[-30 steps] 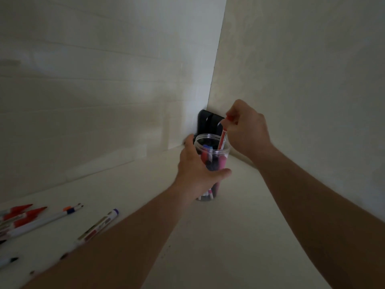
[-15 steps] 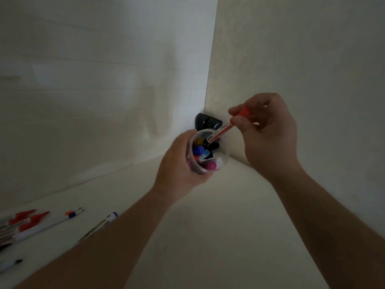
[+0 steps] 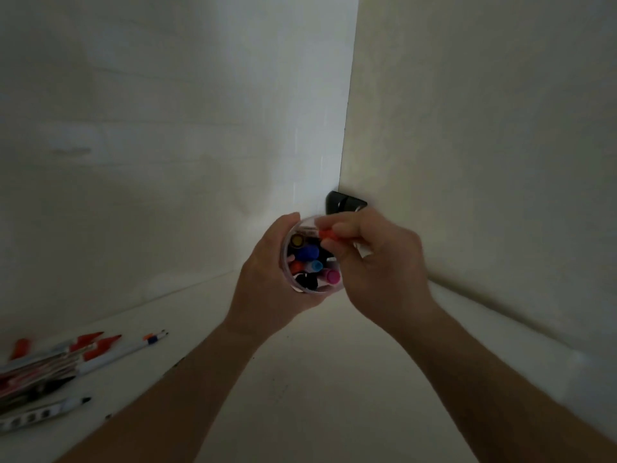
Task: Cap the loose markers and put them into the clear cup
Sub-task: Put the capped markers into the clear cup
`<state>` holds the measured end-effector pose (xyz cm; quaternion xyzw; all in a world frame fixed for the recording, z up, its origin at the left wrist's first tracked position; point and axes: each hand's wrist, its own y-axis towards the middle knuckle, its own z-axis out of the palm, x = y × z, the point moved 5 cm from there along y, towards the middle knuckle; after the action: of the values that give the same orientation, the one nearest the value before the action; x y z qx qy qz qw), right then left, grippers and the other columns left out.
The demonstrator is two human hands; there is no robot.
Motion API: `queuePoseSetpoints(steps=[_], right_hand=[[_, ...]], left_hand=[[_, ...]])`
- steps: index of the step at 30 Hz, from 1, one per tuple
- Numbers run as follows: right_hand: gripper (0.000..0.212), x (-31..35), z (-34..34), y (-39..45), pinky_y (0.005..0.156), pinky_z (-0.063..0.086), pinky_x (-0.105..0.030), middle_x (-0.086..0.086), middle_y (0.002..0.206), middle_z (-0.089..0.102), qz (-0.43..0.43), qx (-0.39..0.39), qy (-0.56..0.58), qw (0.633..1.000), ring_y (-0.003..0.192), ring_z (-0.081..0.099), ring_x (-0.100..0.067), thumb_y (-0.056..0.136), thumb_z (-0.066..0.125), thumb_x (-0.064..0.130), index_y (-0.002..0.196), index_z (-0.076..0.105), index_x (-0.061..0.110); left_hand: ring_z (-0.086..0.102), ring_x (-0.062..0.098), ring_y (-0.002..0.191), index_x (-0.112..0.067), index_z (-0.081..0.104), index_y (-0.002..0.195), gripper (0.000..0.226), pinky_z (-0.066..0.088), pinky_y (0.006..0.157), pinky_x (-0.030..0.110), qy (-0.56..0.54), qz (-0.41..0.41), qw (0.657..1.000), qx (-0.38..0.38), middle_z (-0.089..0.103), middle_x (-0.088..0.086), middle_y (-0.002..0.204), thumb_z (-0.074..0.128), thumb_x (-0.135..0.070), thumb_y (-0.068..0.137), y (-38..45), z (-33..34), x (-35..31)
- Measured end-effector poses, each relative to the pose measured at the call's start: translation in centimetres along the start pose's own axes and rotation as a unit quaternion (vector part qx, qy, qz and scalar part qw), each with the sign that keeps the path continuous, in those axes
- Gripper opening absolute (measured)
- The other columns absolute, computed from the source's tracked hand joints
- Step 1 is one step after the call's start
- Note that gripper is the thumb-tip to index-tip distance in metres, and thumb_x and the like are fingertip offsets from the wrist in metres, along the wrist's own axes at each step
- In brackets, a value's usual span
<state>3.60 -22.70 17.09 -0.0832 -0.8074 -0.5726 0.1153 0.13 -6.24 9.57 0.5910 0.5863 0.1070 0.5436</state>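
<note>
Red-capped marker at the cup's mouth

Loose markers [image 3: 50,365] lie far left on the bench [image 3: 300,396]. Left hand [image 3: 267,282] grips the clear cup [image 3: 288,262], tilted toward the camera; right hand [image 3: 377,262] pinches a red-capped marker [image 3: 327,234] over its rim.

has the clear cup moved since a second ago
Yes. The left hand has lifted the clear cup off the table and tipped its mouth toward the camera, nearer than the black object.
</note>
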Motion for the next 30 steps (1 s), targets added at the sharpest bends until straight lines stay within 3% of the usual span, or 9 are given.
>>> queuePoseSetpoints(steps=[4,8,10,15,19,22,25,28,30], right_hand=[[0.017,0.1,-0.2,-0.4,0.083,0.054,-0.009,0.012,0.100,0.072,0.005,0.014,0.026,1.000,0.097,0.070,-0.004,0.089,0.070,-0.010,0.092,0.066,0.007],[0.028,1.5,-0.9,0.1,0.084,0.052,-0.007,0.012,0.100,0.070,-0.003,-0.032,0.035,0.999,0.098,0.069,-0.001,0.086,0.074,-0.010,0.091,0.064,0.015],[0.033,1.9,-0.7,0.3,0.084,0.053,-0.008,0.014,0.102,0.070,0.013,-0.026,0.041,0.999,0.100,0.069,-0.003,0.087,0.073,-0.007,0.093,0.062,0.023],[0.005,1.8,1.0,0.1,0.081,0.051,-0.037,0.001,0.103,0.074,-0.066,0.017,-0.165,0.984,0.097,0.061,-0.025,0.085,0.079,0.021,0.088,0.079,0.017],[0.012,2.0,0.6,0.7,0.081,0.036,-0.043,0.001,0.109,0.053,0.024,0.071,-0.287,0.955,0.105,0.041,-0.029,0.084,0.076,0.046,0.086,0.082,0.036],[0.025,2.1,0.6,0.7,0.096,0.030,-0.043,0.008,0.140,0.040,0.069,0.183,-0.337,0.921,0.127,0.029,-0.026,0.094,0.053,0.064,0.099,0.075,0.054],[0.032,1.2,0.6,0.8,0.112,0.030,-0.046,0.014,0.156,0.028,0.113,0.254,-0.260,0.925,0.139,0.022,-0.020,0.102,0.040,0.059,0.119,0.067,0.054],[0.032,0.0,-0.6,1.1,0.108,0.032,-0.030,0.012,0.149,0.039,0.148,0.201,-0.144,0.958,0.133,0.032,-0.010,0.103,0.049,0.046,0.129,0.067,0.040],[0.029,-0.8,-1.1,1.1,0.104,0.031,-0.017,0.013,0.136,0.047,0.158,0.169,-0.099,0.968,0.127,0.041,-0.005,0.100,0.057,0.041,0.125,0.069,0.036]], left_hand=[[0.057,0.000,0.117,-0.016,0.044,0.141,0.099,0.043,0.105,0.011,0.005,-0.023,0.999,-0.034,0.057,-0.009,0.131,0.096,-0.043,0.061,0.2,-2.2,0.5],[0.060,0.010,0.121,-0.017,0.047,0.144,0.098,0.049,0.107,0.027,0.002,-0.023,1.000,-0.016,0.061,-0.005,0.133,0.092,-0.048,0.063,-0.2,-2.4,0.5],[0.060,0.005,0.120,-0.031,0.047,0.139,0.091,0.048,0.105,0.021,-0.026,-0.006,0.999,-0.027,0.061,-0.016,0.130,0.096,-0.037,0.062,-0.6,-2.4,-0.7],[0.058,0.007,0.125,-0.040,0.037,0.139,0.093,0.048,0.108,0.026,-0.053,0.015,0.998,-0.015,0.054,-0.021,0.135,0.091,-0.053,0.064,-1.4,-1.9,-2.8],[0.054,0.006,0.127,-0.038,0.034,0.141,0.099,0.044,0.109,0.020,-0.059,-0.005,0.998,-0.025,0.051,-0.024,0.134,0.089,-0.051,0.061,-1.9,-1.7,-3.2],[0.053,0.001,0.128,-0.032,0.035,0.143,0.101,0.044,0.106,0.014,-0.084,-0.021,0.996,-0.014,0.046,-0.029,0.136,0.087,-0.060,0.062,-2.1,-1.3,-3.0],[0.054,-0.001,0.127,-0.033,0.037,0.141,0.101,0.045,0.100,0.010,-0.120,-0.066,0.990,-0.030,0.049,-0.026,0.136,0.090,-0.056,0.059,-2.2,-1.0,-2.4],[0.063,0.004,0.116,-0.021,0.044,0.140,0.097,0.053,0.096,0.017,-0.169,-0.148,0.973,-0.061,0.061,-0.011,0.128,0.096,-0.034,0.059,-1.9,-0.9,-0.1],[0.071,0.012,0.104,-0.022,0.045,0.140,0.097,0.060,0.089,0.031,-0.244,-0.257,0.934,-0.054,0.069,-0.003,0.121,0.099,-0.027,0.060,-1.8,-0.5,2.0]])
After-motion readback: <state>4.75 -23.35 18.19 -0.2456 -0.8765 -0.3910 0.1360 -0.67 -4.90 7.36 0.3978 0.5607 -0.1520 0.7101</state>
